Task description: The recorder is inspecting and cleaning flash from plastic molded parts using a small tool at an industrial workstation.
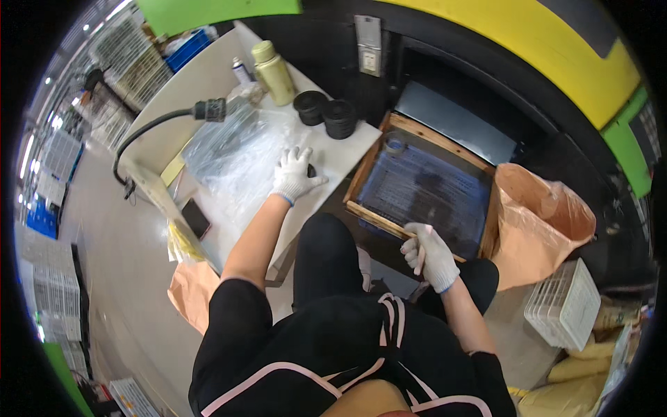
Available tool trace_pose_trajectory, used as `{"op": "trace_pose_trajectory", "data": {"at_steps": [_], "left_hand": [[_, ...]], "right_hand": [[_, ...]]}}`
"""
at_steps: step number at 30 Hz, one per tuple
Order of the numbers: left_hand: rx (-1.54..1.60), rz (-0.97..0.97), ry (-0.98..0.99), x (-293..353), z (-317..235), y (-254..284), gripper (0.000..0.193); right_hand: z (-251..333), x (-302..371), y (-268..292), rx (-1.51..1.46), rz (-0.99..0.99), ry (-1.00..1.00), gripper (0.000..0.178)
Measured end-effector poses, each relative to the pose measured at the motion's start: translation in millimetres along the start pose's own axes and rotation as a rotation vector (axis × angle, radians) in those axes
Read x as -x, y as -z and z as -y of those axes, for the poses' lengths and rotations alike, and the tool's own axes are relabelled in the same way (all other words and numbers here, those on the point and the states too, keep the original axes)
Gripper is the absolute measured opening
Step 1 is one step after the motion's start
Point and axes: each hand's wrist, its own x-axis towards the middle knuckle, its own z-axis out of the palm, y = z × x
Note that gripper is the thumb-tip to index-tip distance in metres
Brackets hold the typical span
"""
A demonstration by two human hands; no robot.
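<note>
My left hand, in a white knitted glove, lies with fingers spread on the pale worktable. A small black round piece shows between its thumb and forefinger; the hand touches or nearly touches it. Clear plastic bags spread out beside that hand. Two stacks of black rings, one stack in front and another stack behind, stand farther back. My right hand, also gloved, is closed near the front edge of a wooden-framed tray. Something thin and pinkish shows at its fingers, too small to name.
A yellow-green bottle and a small spray can stand at the table's back. A black flexible-necked lamp arches over the bags. A phone lies at the left edge. An orange-lined sack and white crate stand right.
</note>
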Motion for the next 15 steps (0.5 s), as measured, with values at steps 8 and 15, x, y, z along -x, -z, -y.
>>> {"op": "trace_pose_trajectory", "data": {"at_steps": [8, 15], "left_hand": [[1.478, 0.309, -0.150, 100, -143, 58, 0.027], [1.548, 0.384, -0.040, 124, -170, 54, 0.019]], "right_hand": [[4, -14, -19, 0.970, 0.108, 0.545, 0.040], [-2, 5, -11, 1.158, 0.089, 0.684, 0.035]]}}
